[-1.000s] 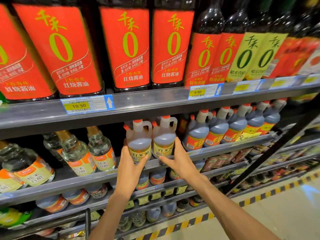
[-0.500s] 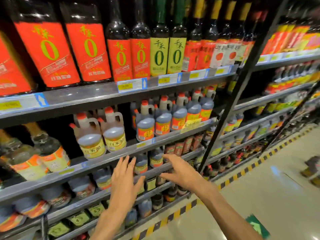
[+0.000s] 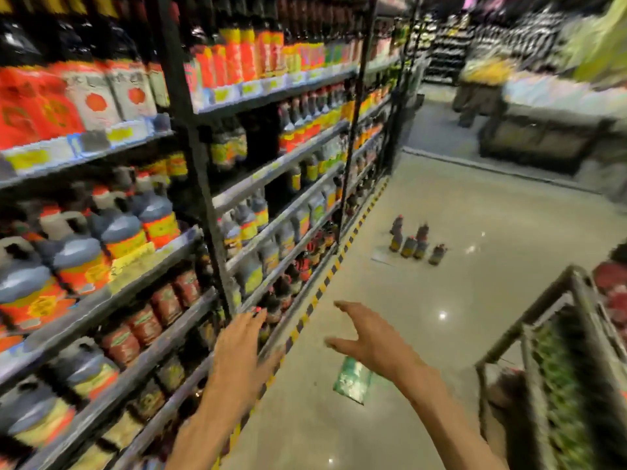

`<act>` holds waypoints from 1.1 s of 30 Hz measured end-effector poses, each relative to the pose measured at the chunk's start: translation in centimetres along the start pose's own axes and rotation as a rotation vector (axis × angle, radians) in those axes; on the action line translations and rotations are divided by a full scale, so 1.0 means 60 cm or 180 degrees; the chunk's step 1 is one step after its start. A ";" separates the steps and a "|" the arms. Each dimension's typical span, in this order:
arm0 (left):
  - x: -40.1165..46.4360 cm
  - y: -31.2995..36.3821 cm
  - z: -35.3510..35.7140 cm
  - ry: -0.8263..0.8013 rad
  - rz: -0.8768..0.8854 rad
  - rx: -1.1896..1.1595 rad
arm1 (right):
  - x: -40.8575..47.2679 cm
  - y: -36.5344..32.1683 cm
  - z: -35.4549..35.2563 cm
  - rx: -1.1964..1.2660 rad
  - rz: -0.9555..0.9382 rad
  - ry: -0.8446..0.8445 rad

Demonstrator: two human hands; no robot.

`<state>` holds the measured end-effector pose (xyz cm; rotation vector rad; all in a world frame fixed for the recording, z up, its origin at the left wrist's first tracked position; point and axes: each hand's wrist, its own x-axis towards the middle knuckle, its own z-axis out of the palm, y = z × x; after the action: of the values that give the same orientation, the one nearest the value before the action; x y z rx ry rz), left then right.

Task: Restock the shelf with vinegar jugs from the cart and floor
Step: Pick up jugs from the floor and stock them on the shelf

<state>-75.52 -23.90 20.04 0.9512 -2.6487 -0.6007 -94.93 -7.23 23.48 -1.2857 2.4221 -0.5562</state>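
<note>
L grip & R grip: fingers spread, holding nothing. Jugs on floor; cart at R.

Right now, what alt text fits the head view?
Both hands, left and right, hover open and empty beside stocked shelves. A few bottles stand on the floor ahead; a cart sits at right.

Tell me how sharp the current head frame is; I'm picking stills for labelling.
Head view: motion blur smears the shelf labels unreadable; the floor bottles are soft, the cart streaked; both hands stay recognisable; ceiling-light glare spots the floor.
</note>
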 end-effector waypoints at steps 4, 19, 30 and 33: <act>0.103 0.098 0.072 -0.0228 0.0480 -0.0142 | -0.010 0.115 -0.066 0.0189 0.0496 0.0380; 0.590 0.430 0.285 -0.0741 0.1538 -0.0577 | 0.160 0.452 -0.342 0.0364 0.1699 0.1111; 0.910 0.642 0.482 -0.1054 0.1887 -0.0431 | 0.339 0.773 -0.490 0.0419 0.2156 0.1193; 1.007 0.726 0.544 -0.1070 0.1875 -0.0337 | 0.406 0.887 -0.542 0.0456 0.2175 0.1249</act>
<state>-156.81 -23.29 17.83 0.0123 -2.9376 -0.7862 -160.67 5.49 22.78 -0.2495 2.8377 -0.8004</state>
